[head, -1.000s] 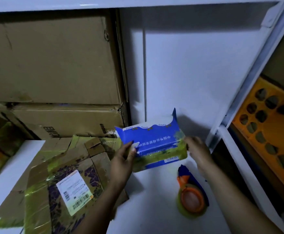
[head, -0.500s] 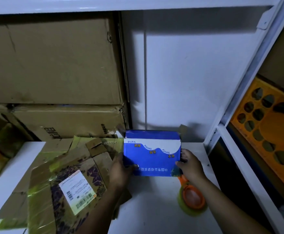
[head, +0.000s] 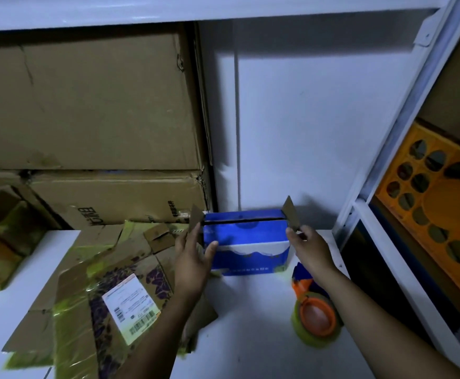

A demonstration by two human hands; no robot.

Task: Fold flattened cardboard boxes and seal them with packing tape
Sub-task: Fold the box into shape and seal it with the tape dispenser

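A small blue and white cardboard box (head: pixel 246 242) stands on the white table (head: pixel 250 337) against the back wall. Its two long top flaps lie nearly closed with a dark slit between them. Two brown end flaps stick up at either side. My left hand (head: pixel 193 258) holds the box's left end, thumb on the front face, fingers by the left flap. My right hand (head: pixel 309 248) pinches the right end flap (head: pixel 290 213). A roll of packing tape on an orange and blue dispenser (head: pixel 314 315) lies on the table under my right forearm.
Flattened cardboard boxes with yellow tape and a shipping label (head: pixel 95 305) lie on the left of the table. Large brown cartons (head: pixel 86 119) are stacked at the back left. A white shelf post (head: pixel 360 214) and an orange perforated crate (head: pixel 436 209) stand to the right.
The box went from held tilted in the air to standing on the table. Its top flaps have come down, and both hands have shifted up to the end flaps.
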